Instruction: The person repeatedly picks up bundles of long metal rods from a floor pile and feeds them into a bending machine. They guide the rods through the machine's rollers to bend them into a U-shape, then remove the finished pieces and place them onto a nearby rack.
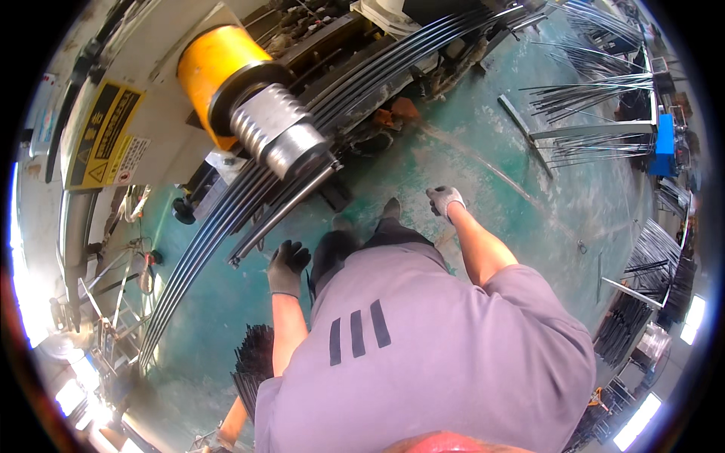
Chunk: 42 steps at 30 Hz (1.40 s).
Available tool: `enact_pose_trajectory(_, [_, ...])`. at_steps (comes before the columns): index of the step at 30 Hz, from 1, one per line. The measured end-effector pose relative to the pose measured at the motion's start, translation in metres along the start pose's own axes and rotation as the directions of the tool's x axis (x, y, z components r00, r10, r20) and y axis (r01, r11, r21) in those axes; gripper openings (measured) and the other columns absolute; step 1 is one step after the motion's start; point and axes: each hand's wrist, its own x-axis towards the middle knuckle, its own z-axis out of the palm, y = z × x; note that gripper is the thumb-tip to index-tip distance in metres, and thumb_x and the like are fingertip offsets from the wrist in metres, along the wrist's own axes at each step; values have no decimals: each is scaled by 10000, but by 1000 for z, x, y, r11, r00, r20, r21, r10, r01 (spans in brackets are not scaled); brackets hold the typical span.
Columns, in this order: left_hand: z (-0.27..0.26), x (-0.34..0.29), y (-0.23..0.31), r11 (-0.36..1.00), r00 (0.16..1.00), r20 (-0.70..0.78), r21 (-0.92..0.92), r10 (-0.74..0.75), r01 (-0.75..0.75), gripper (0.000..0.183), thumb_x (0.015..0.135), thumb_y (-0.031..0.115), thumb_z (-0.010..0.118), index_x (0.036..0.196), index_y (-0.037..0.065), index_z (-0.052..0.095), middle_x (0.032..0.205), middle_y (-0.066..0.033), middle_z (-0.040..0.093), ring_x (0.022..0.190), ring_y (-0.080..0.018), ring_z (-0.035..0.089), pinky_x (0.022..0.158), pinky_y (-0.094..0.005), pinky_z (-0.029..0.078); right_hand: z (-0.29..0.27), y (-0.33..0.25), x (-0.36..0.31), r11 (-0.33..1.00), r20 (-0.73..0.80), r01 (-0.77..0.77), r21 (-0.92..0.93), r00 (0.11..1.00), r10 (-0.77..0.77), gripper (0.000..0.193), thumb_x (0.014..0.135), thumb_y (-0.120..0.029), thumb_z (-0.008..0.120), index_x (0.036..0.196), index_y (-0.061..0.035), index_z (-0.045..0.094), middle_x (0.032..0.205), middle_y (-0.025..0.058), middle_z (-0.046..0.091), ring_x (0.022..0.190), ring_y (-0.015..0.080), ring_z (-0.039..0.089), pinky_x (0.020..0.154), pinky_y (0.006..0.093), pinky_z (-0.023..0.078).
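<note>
My left hand (pixel 288 268), in a dark grey glove, hangs by my left side with its fingers apart and nothing visible in it. Nearest to it is the end of a short dark bar (pixel 245 245) under the machine. On the other side my right hand (pixel 445 202), in a pale glove, is held out over the green floor with its fingers curled in. No object shows in that hand. Long dark metal rods (pixel 200 245) run side by side past the machine, in front of me. Above them juts a thick threaded metal shaft (pixel 276 124) from an orange collar (pixel 219 68).
A bundle of black rods (pixel 254 359) stands close to my left elbow. Racks holding more thin rods (pixel 596 98) line the right side, near a blue box (pixel 663 143). The machine's pale housing (pixel 162 53) bears a yellow warning label (pixel 102 136). Green floor (pixel 521 204) lies at right.
</note>
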Motion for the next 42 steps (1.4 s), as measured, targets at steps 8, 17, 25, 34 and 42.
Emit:
enact_pose_trajectory(8, [66, 50, 24, 949, 911, -290, 31, -292, 314, 348, 998, 215, 704, 1263, -6, 665, 1009, -168, 752, 740, -288, 740, 635, -382, 610, -71, -51, 27, 982, -59, 37, 185, 998, -26, 300, 1019, -242, 692, 1157, 23, 706, 786, 58, 651, 626, 159, 597, 568, 348, 510])
enact_pose_trajectory(17, [76, 103, 6, 967, 893, -382, -12, -238, 253, 327, 943, 321, 769, 1184, 106, 718, 1008, -122, 727, 805, -267, 726, 691, -397, 619, -131, -33, 131, 978, -7, -201, -46, 980, 201, 264, 1005, -295, 741, 1061, -39, 716, 778, 87, 663, 587, 228, 612, 545, 406, 519])
enact_pose_trajectory(25, [172, 129, -55, -638, 885, 375, 617, -277, -461, 94, 891, 190, 701, 946, 192, 777, 991, -12, 773, 995, -233, 719, 779, -410, 566, -184, -190, 217, 897, 145, 156, -414, 984, -104, 351, 978, -325, 692, 1071, 8, 749, 784, 68, 704, 663, 170, 657, 641, 359, 553])
enact_pose_trajectory(34, [397, 139, 27, 934, 990, -135, 348, -30, 76, 315, 958, 196, 730, 1199, -7, 726, 1073, -146, 763, 873, -234, 738, 773, -378, 583, -203, -235, 227, 773, 263, 437, -460, 899, -351, 386, 935, -324, 684, 1116, 7, 768, 852, 117, 756, 734, 209, 705, 703, 383, 558])
enact_pose_trajectory(42, [291, 112, -13, 990, 930, -367, 118, -27, 76, 346, 990, 182, 690, 1255, -40, 678, 1037, -126, 736, 790, -209, 695, 708, -339, 573, -189, -253, 116, 809, 227, 587, 33, 784, -578, 369, 902, -201, 728, 1209, 4, 748, 1011, 109, 750, 933, 172, 695, 842, 316, 545])
